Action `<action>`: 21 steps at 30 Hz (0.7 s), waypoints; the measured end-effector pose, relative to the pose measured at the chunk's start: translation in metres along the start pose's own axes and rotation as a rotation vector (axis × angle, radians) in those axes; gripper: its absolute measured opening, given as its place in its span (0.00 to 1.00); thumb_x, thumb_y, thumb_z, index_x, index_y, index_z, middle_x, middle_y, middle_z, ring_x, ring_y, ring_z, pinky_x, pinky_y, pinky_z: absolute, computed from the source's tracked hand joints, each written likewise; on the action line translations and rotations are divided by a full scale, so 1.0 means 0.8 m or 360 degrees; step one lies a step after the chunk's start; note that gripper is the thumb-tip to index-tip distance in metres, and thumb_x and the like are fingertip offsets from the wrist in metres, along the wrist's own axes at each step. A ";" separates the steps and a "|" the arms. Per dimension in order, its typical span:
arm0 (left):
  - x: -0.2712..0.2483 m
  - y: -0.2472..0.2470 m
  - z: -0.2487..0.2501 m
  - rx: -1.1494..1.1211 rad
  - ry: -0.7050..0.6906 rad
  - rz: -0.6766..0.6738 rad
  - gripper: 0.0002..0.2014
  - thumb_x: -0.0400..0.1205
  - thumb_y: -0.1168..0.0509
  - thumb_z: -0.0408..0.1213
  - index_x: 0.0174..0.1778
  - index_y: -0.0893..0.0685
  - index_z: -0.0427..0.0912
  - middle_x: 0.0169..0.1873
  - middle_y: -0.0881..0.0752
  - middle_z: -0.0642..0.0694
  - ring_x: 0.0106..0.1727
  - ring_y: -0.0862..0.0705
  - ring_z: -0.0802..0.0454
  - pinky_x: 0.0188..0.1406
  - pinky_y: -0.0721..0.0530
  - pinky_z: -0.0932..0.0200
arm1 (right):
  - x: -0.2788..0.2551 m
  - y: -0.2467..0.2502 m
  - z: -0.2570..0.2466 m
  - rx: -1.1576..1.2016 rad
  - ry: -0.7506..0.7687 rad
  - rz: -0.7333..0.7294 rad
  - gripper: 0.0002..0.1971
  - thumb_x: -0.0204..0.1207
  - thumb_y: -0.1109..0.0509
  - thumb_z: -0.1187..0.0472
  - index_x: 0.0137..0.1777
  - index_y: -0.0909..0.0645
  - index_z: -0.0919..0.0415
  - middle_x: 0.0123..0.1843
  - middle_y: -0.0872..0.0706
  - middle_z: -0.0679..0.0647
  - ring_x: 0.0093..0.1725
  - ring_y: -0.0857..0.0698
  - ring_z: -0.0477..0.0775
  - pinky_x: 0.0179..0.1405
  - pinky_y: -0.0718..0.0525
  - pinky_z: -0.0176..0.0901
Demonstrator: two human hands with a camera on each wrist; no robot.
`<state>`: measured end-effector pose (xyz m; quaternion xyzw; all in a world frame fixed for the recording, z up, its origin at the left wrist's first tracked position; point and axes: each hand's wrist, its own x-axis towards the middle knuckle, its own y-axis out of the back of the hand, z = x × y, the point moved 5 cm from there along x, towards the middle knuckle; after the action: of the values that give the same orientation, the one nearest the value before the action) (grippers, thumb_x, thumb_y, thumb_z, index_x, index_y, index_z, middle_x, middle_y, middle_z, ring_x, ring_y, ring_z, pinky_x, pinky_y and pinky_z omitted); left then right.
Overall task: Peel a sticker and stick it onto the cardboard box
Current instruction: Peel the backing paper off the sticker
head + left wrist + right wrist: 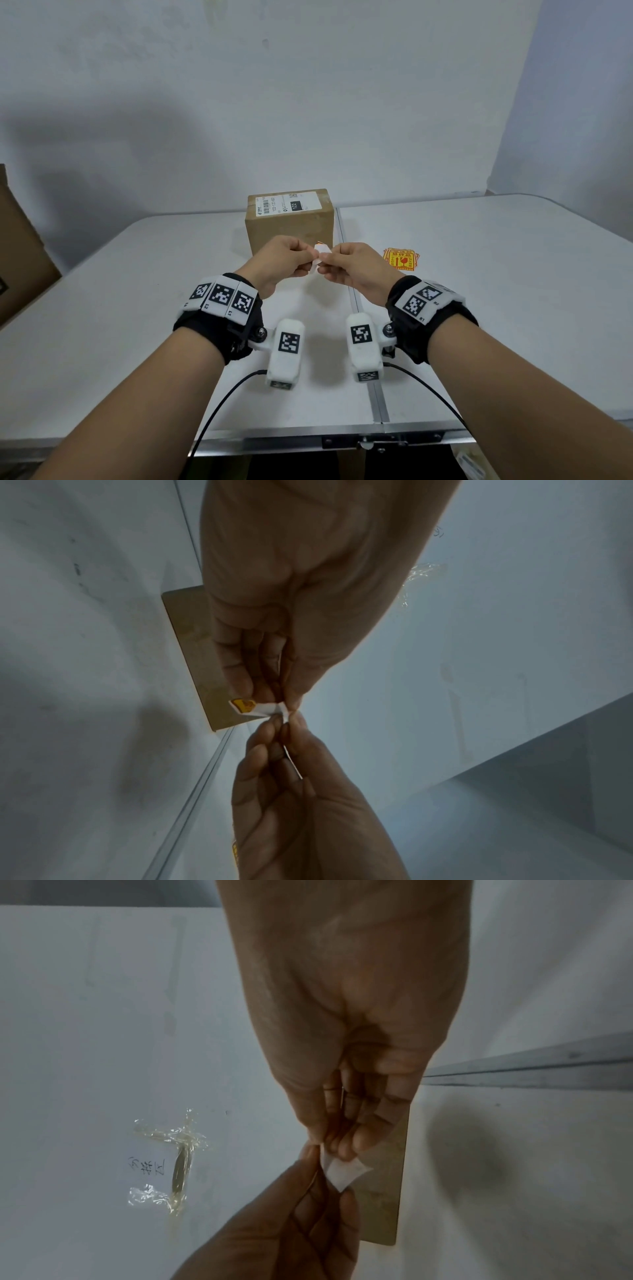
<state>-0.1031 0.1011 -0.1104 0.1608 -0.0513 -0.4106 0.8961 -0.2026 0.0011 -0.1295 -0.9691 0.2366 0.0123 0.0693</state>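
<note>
A small sticker (318,257) with white backing is held in the air between both hands, in front of the brown cardboard box (289,222). My left hand (305,255) pinches its left end and my right hand (330,260) pinches its right end. In the left wrist view the sticker (255,706) shows a yellow-orange corner next to the left hand's fingertips (245,687). In the right wrist view the white backing (344,1173) bends below the right hand's fingertips (346,1146). The box stands upright near the table's far edge, with a white shipping label (291,204) on top.
A small stack of yellow-and-red stickers (401,259) lies on the white table (479,308), right of my hands. A metal seam (363,342) runs down the table's middle. Old clear tape (178,1150) clings to the tabletop. A large cardboard box (20,253) stands at the far left.
</note>
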 end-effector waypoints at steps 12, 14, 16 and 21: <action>-0.003 0.006 0.008 -0.0019 0.0099 -0.0148 0.06 0.82 0.32 0.33 0.39 0.17 0.39 0.31 0.19 0.48 0.33 0.20 0.59 0.39 0.13 0.69 | -0.004 0.003 -0.010 -0.0104 -0.0066 -0.0123 0.08 0.78 0.31 0.68 0.37 0.23 0.64 0.37 0.15 0.58 0.35 0.14 0.46 0.43 0.12 0.35; -0.003 0.006 0.008 -0.0040 0.0086 -0.0107 0.05 0.82 0.32 0.33 0.40 0.17 0.39 0.30 0.18 0.48 0.32 0.20 0.59 0.39 0.14 0.69 | -0.003 0.003 -0.009 -0.0089 -0.0061 -0.0096 0.06 0.79 0.31 0.66 0.40 0.22 0.65 0.38 0.15 0.57 0.35 0.14 0.46 0.44 0.12 0.36; -0.002 0.006 0.009 -0.0050 0.0036 -0.0023 0.06 0.82 0.32 0.33 0.39 0.15 0.39 0.30 0.18 0.48 0.33 0.19 0.58 0.38 0.14 0.70 | -0.003 0.001 -0.008 -0.0059 -0.0038 -0.0058 0.07 0.79 0.30 0.61 0.43 0.21 0.64 0.38 0.15 0.55 0.35 0.14 0.46 0.45 0.12 0.38; 0.001 0.003 0.010 -0.0058 -0.0061 0.0147 0.07 0.81 0.33 0.32 0.48 0.13 0.31 0.34 0.14 0.44 0.35 0.17 0.56 0.42 0.15 0.66 | -0.003 -0.009 -0.005 -0.0145 0.0025 -0.0051 0.13 0.78 0.29 0.51 0.47 0.19 0.63 0.41 0.14 0.52 0.39 0.14 0.48 0.43 0.12 0.35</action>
<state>-0.1024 0.1003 -0.1024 0.1340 -0.0682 -0.3725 0.9158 -0.2012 0.0081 -0.1248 -0.9749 0.2208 0.0142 0.0235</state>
